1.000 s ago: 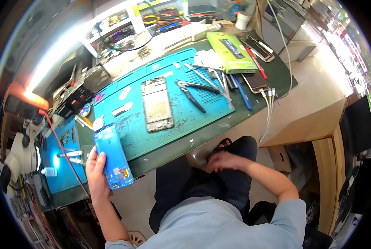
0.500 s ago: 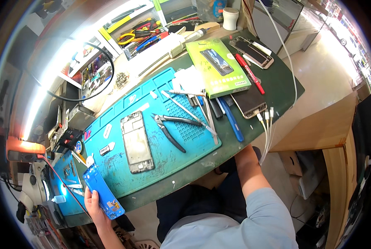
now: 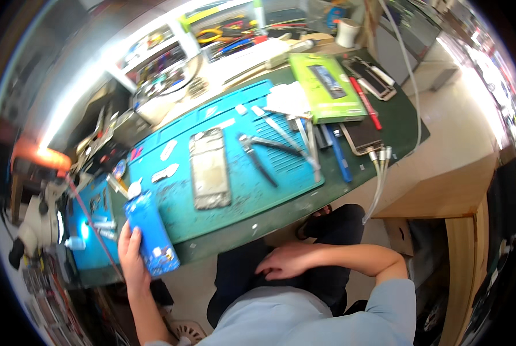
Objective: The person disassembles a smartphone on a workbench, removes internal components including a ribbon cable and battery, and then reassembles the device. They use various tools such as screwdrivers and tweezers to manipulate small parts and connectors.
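Note:
My left hand [image 3: 132, 260] is closed on the lower left edge of a blue phone back cover [image 3: 152, 232], thumb and fingers along its side. The cover is held tilted over the table's front left edge, its lower end showing small metallic parts. Above my lap hangs my right hand [image 3: 285, 260], loosely open with fingers a little bent and nothing seen in it. On the blue work mat [image 3: 180, 222] lies a bare grey phone frame [image 3: 210, 170]. To its right rest black-handled cutters [image 3: 258, 158], with tweezers [image 3: 287, 135] beyond them.
A green phone box [image 3: 327, 86] stands on the table's right side. Nearby lie a red pen [image 3: 366, 104], a blue tool [image 3: 340, 154], a dark-screened phone [image 3: 362, 137] and white cables [image 3: 379, 173]. Tool trays [image 3: 226, 37] line the back; an orange lamp-like device [image 3: 41, 154] is at left.
My right hand has come from beneath the table's right front edge to above my lap. The view has shifted; my left hand still holds the blue cover.

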Motion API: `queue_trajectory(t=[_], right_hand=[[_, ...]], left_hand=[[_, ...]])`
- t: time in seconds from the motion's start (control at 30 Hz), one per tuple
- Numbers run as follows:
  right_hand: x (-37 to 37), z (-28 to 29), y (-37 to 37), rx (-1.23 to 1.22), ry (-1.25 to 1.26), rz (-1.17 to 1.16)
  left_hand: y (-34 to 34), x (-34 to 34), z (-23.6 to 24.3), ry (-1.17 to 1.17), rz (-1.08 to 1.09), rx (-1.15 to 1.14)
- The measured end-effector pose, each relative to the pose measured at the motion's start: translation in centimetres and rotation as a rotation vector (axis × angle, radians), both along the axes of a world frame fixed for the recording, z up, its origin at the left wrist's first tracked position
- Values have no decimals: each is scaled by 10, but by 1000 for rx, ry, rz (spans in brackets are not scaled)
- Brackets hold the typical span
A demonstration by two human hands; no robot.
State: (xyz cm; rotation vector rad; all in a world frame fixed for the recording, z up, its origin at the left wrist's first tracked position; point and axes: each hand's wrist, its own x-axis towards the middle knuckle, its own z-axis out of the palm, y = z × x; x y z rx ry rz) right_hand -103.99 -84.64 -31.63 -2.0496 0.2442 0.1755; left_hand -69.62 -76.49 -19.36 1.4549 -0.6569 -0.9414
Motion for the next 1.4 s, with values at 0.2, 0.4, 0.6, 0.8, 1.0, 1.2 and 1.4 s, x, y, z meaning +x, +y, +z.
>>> queue_trajectory(t=[0.2,0.4,0.6,0.8,1.0,1.2,1.4], right_hand=[[77,140,-33,-912,-447,-605],[131,117,-53,-1230,2,-749],[128,131,-52,-1016,63,-749],[112,126,-54,-1119,72,-692],[103,125,-61,-1281,63,-720],[102,131,-67,-1240,119,-684],[107,150,-66,-1526,233,-721]], left_hand=[[-6,2,10,143,-146,-29],[4,4,5,304,-231,-77],[14,8,4,399,-219,-83],[10,9,7,478,-195,-80],[9,4,11,377,-291,-26],[8,2,7,406,-254,-7],[10,7,8,403,-290,31]])
